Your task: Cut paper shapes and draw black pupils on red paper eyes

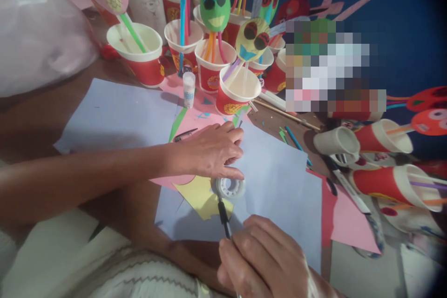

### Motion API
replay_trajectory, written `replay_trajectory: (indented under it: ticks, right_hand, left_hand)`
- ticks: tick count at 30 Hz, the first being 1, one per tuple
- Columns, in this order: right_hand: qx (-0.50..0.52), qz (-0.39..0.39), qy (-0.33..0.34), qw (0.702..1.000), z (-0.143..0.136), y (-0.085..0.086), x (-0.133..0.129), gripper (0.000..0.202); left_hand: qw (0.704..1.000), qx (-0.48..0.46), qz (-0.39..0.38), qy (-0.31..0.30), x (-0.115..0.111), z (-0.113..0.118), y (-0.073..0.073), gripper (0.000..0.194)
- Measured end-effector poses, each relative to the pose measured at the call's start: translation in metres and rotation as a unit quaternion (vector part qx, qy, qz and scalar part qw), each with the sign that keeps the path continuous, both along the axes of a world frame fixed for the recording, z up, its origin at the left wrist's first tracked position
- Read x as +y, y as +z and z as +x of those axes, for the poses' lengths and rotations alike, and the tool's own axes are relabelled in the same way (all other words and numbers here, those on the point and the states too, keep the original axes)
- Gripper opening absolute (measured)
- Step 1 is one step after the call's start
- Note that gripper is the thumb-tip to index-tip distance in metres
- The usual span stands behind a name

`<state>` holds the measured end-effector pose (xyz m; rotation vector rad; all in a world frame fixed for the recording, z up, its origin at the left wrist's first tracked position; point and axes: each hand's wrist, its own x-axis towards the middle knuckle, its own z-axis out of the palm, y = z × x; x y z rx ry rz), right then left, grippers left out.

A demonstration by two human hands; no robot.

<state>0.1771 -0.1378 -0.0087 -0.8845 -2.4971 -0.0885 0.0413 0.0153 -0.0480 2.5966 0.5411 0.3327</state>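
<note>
A white tape roll (231,187) lies flat on the pale blue-lilac paper (275,163), partly over a yellow paper scrap (199,195). My left hand (213,151) rests palm down on the paper, fingers apart and a little bent, its thumb against the roll's upper rim. Gripped in my right hand (265,258) is a black-gripped pen (223,216), its tip at the roll's left edge. Another pen (186,135) lies beside my left wrist on pink paper (195,116).
A small white-capped glue bottle (189,91) stands behind my left hand. Red paper cups (139,60) with paper faces on straws, such as a green face (215,7), line the back. A white mug (337,144) sits at right. A plastic bag (42,32) fills the left corner.
</note>
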Motion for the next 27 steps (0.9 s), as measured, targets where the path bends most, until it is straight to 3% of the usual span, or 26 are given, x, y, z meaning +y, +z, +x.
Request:
replay_trajectory:
  ticks: [4, 7, 11, 20, 27]
  right_hand:
    - [0.038, -0.011, 0.008, 0.999, 0.012, -0.003, -0.003, 0.017]
    - [0.069, -0.063, -0.002, 0.996, 0.021, -0.002, -0.003, 0.006]
    - [0.102, -0.119, -0.007, 0.988, 0.033, 0.000, -0.003, 0.009]
    - [0.194, -0.153, -0.028, 0.969, 0.051, -0.010, -0.002, 0.013]
    - [0.217, -0.134, -0.058, 0.965, 0.056, -0.012, -0.002, 0.017]
  left_hand:
    - [1.000, 0.004, -0.006, 0.001, 0.000, 0.000, 0.001, 0.039]
    - [1.000, 0.008, -0.007, 0.001, 0.000, 0.001, 0.001, 0.039]
    - [1.000, 0.009, -0.010, -0.002, 0.000, 0.001, 0.002, 0.039]
    - [0.999, 0.023, -0.026, 0.002, 0.001, 0.001, 0.004, 0.040]
    - [0.999, 0.026, -0.032, 0.005, 0.000, 0.002, 0.005, 0.041]
